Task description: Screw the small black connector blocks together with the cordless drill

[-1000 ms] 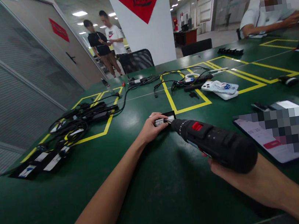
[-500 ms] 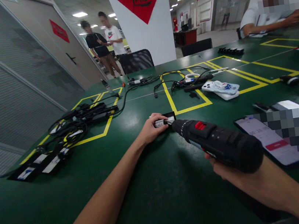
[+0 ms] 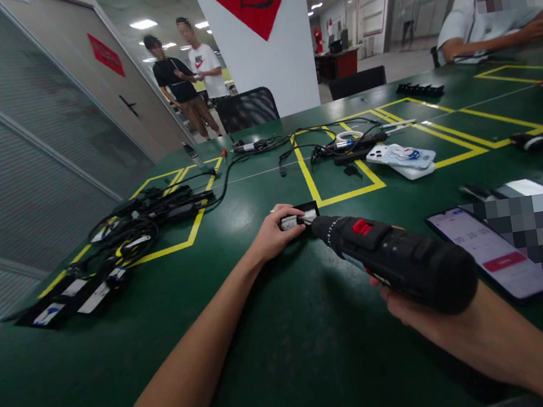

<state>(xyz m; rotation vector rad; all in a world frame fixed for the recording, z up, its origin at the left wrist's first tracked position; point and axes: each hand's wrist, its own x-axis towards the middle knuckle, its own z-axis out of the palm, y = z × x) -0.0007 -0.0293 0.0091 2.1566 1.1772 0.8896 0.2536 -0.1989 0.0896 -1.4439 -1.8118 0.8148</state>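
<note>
Two holds suit: left hand (image 3: 278,231) pinching a likely light metal piece (image 3: 310,215) by one end inside the surface's (image 3: 291,342) near edge, right hand (image 3: 423,325) wrapped beneath a heavy-looking drill (image 3: 403,258).

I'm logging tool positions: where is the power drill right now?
In the head view, the power drill is right of centre in the right hand, its tip by the silver part the left hand holds.
</note>
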